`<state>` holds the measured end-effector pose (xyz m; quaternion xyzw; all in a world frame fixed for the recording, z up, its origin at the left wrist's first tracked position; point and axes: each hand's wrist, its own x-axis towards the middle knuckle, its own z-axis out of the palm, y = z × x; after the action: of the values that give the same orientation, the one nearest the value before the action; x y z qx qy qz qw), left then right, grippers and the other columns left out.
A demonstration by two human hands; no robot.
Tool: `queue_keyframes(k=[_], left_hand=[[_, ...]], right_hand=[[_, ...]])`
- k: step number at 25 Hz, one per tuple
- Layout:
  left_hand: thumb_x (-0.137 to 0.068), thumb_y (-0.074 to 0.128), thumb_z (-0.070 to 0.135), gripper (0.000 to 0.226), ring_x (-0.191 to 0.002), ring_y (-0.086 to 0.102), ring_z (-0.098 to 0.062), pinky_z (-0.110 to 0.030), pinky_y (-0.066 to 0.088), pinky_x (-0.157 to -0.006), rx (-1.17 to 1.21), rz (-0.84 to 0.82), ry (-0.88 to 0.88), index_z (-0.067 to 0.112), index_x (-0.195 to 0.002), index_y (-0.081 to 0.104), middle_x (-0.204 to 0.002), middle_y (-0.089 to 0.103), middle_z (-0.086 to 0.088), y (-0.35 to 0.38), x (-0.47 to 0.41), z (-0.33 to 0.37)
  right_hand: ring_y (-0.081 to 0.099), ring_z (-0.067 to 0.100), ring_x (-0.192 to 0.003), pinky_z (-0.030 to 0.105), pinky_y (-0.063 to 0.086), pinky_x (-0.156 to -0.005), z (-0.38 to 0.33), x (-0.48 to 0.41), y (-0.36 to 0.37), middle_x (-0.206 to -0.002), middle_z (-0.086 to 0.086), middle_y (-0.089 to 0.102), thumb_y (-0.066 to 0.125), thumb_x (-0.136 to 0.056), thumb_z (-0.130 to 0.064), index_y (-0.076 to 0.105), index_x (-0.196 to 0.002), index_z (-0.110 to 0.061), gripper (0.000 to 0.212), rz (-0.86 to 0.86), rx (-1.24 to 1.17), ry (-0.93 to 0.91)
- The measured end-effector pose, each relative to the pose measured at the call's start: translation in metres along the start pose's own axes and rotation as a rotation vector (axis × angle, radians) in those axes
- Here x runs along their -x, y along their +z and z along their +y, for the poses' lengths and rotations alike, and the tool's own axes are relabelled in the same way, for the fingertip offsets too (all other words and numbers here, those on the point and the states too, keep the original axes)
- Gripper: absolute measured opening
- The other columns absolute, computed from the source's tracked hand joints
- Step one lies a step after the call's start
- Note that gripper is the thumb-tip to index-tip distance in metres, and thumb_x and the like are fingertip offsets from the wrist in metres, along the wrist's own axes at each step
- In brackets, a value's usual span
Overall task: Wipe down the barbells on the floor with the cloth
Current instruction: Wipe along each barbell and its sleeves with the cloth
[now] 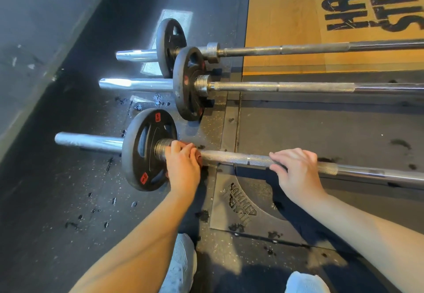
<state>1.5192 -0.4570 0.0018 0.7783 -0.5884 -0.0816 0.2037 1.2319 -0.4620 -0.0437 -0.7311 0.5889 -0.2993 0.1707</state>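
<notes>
Item 1, nearest me: two pale shoes (181,267), standing on the black rubber floor (57,201) on my side of the nearest barbell (229,156).

Item 2: a grey floor plate (241,203) with raised lettering, lying just under and short of that barbell.

Item 3: the nearest barbell itself, flat on the floor, carrying one black weight plate (146,150) with red labels toward its left end.

Item 4: left grip (183,166), a bare hand, curled tight round the shaft just beside the collar. It has the cloth (199,156) wrapped under its fingers, and I see only reddish edges of it.

Item 5: right grip (296,169), bare, set further right on the same shaft. Its fingers (291,155) are draped over the knurled section and the thumb is on the near side.

Item 6: middle barbell (298,87), beyond and parallel, with one black plate (188,84).

Item 7: far barbell (298,49), beyond again, its plate (171,47) partly behind the middle one.

Item 8: wooden platform (282,17) with black lettering, under the far barbell's shaft.
</notes>
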Motion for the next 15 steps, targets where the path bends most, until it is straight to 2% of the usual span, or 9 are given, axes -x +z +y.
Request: queue_keyframes(k=[3, 6, 8, 10, 12, 14, 15], left_hand=[[-0.096, 0.055, 0.019, 0.022, -0.099, 0.051, -0.023, -0.037, 0.047, -0.089, 0.056, -0.098, 0.189, 0.01, -0.107, 0.072, -0.108, 0.058, -0.005, 0.024, 0.028, 0.057], [-0.098, 0.055, 0.025, 0.028, -0.103, 0.047, -0.016, -0.032, 0.047, -0.093, 0.019, -0.144, 0.304, 0.017, -0.12, 0.07, -0.114, 0.055, 0.001, 0.023, 0.024, 0.058], [-0.099, 0.057, 0.028, 0.027, -0.106, 0.047, -0.012, -0.032, 0.049, -0.096, -0.02, -0.096, 0.247, 0.019, -0.12, 0.071, -0.115, 0.054, 0.003, 0.011, 0.011, 0.02], [-0.1, 0.057, 0.026, 0.025, -0.104, 0.05, -0.012, -0.039, 0.051, -0.096, 0.006, -0.018, 0.085, 0.015, -0.116, 0.073, -0.111, 0.054, 0.003, -0.002, -0.002, -0.01], [-0.1, 0.057, 0.023, 0.024, -0.101, 0.047, -0.01, -0.034, 0.047, -0.098, 0.017, -0.006, 0.019, 0.012, -0.115, 0.072, -0.11, 0.053, 0.003, 0.002, -0.003, -0.006], [-0.099, 0.057, 0.021, 0.019, -0.099, 0.042, -0.009, -0.032, 0.044, -0.093, 0.043, -0.061, 0.092, 0.014, -0.11, 0.072, -0.109, 0.052, 0.004, 0.02, 0.014, 0.03], [-0.098, 0.057, 0.02, 0.017, -0.1, 0.044, -0.014, -0.04, 0.046, -0.091, 0.066, -0.101, 0.144, 0.015, -0.105, 0.071, -0.108, 0.054, 0.002, 0.031, 0.024, 0.051]], right_hand=[[0.063, 0.025, -0.098, 0.031, 0.023, -0.089, 0.0, 0.001, 0.001, -0.101, -0.004, 0.075, 0.08, -0.085, -0.008, 0.079, -0.106, -0.014, 0.022, -0.004, 0.003, -0.003], [0.063, 0.024, -0.097, 0.031, 0.023, -0.089, 0.001, 0.0, 0.0, -0.101, -0.005, 0.075, 0.081, -0.085, -0.008, 0.08, -0.106, -0.015, 0.022, -0.003, -0.011, -0.007], [0.063, 0.023, -0.099, 0.03, 0.023, -0.089, 0.0, -0.001, 0.0, -0.102, -0.006, 0.075, 0.079, -0.087, -0.01, 0.079, -0.108, -0.015, 0.022, -0.007, -0.015, -0.007], [0.063, 0.023, -0.099, 0.028, 0.022, -0.088, -0.002, -0.001, 0.001, -0.103, -0.005, 0.075, 0.079, -0.087, -0.011, 0.079, -0.108, -0.015, 0.021, -0.015, -0.009, -0.004], [0.063, 0.023, -0.099, 0.028, 0.022, -0.087, -0.003, 0.0, 0.001, -0.102, -0.004, 0.075, 0.079, -0.087, -0.01, 0.08, -0.108, -0.015, 0.021, -0.007, -0.006, 0.005], [0.063, 0.023, -0.099, 0.027, 0.021, -0.087, -0.004, 0.002, -0.001, -0.102, -0.004, 0.075, 0.079, -0.086, -0.009, 0.08, -0.107, -0.014, 0.021, -0.008, -0.005, 0.024], [0.063, 0.023, -0.098, 0.027, 0.022, -0.087, -0.005, 0.002, -0.002, -0.102, -0.004, 0.075, 0.08, -0.086, -0.009, 0.08, -0.107, -0.014, 0.022, -0.009, -0.007, 0.031]])
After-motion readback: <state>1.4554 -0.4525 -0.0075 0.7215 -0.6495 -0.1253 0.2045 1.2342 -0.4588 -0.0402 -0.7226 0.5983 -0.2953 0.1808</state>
